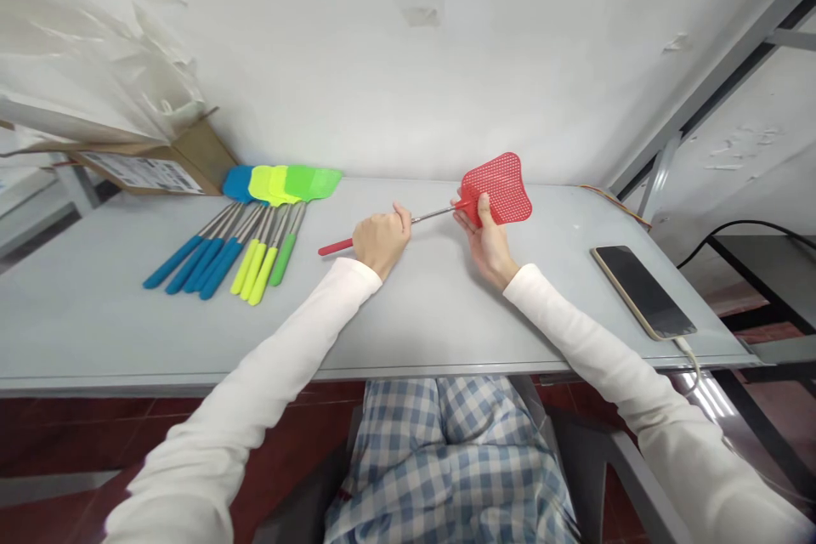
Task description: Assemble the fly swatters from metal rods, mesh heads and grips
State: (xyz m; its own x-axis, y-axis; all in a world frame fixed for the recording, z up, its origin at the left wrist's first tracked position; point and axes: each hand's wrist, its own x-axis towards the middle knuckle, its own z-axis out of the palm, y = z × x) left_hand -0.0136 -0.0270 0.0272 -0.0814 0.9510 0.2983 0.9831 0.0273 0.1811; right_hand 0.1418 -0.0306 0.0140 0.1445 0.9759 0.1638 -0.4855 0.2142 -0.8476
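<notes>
A red fly swatter with a thin metal shaft is held up over the middle of the table, its perforated head to the right. My left hand is wrapped around the shaft close to the red handle, which sticks out on the left. With the thumb on its front and fingers behind, my right hand grips the lower left part of the head, by the neck. Left of my hands, several more fly swatters lie fanned in a row, with blue, yellow and green handles and overlapping heads.
On the right of the grey table lies a phone with a white cable plugged in. A cardboard box stands at the back left. Behind the table rises a white wall, and a metal frame slants along the right.
</notes>
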